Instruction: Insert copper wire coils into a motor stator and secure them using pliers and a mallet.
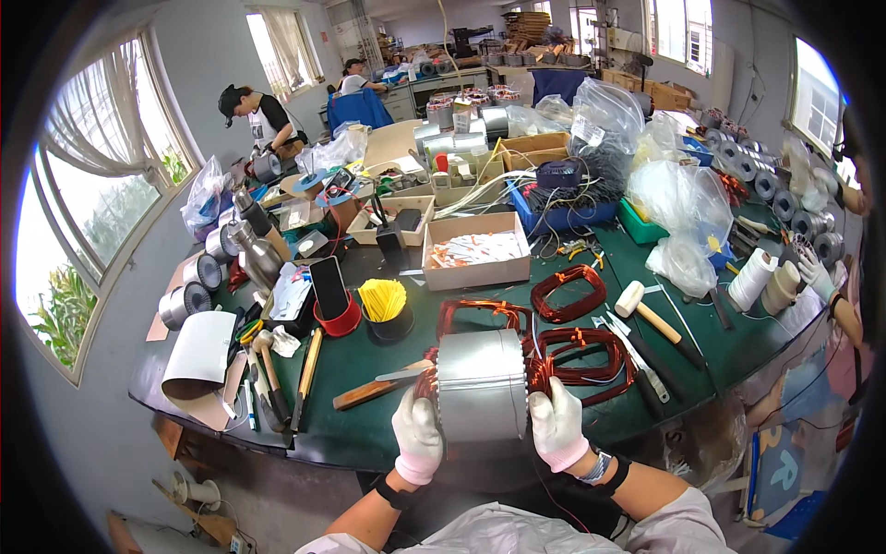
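A silver motor stator (pixel 482 386) with copper windings at both ends sits at the table's front edge. My gloved left hand (pixel 417 434) is closed on its left end, by the windings. At the right end, my gloved right hand (pixel 557 427) grips it beside the copper wire; parts of the fingers of both hands are hidden. Just beyond the stator are more copper coils, a tied oval coil (pixel 569 294) and a stack of coils (pixel 591 362) to the right. A flat wooden stick (pixel 369 395) lies beside my left hand.
On the right lie a mallet (pixel 651 319) and scissors (pixel 637 355). Behind stand a carton of white strips (pixel 475 251), a cup of yellow strips (pixel 386 309) and a phone (pixel 329 288). Hammers (pixel 268 369) lie left. A co-worker's gloved hand (pixel 814 272) shows at far right.
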A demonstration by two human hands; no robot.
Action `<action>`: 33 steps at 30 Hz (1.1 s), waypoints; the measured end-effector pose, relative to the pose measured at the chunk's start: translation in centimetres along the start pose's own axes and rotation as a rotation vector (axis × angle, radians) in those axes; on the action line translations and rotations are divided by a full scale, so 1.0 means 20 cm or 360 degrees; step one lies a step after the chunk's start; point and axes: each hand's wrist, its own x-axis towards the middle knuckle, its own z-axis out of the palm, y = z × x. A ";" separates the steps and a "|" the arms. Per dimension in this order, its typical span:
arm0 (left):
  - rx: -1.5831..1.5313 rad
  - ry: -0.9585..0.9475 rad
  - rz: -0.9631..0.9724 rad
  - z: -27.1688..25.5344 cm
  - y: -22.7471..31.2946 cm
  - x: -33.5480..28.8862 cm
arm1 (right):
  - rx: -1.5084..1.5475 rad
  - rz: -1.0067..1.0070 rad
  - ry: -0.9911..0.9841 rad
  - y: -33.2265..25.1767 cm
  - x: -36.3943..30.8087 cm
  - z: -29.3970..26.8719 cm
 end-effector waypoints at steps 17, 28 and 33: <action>-0.0140 0.0008 -0.0074 0.01 0.06 0.02 | -0.0172 -0.0169 0.0017 -0.01 0.04 -0.03; -0.0161 -0.0087 0.0052 -0.10 -0.01 -0.09 | -0.0179 -0.0047 -0.0199 0.00 0.05 -0.11; -0.0046 -0.0084 -0.0079 -0.18 -0.29 -0.25 | -0.0157 -0.0024 -0.0293 -0.01 0.04 -0.15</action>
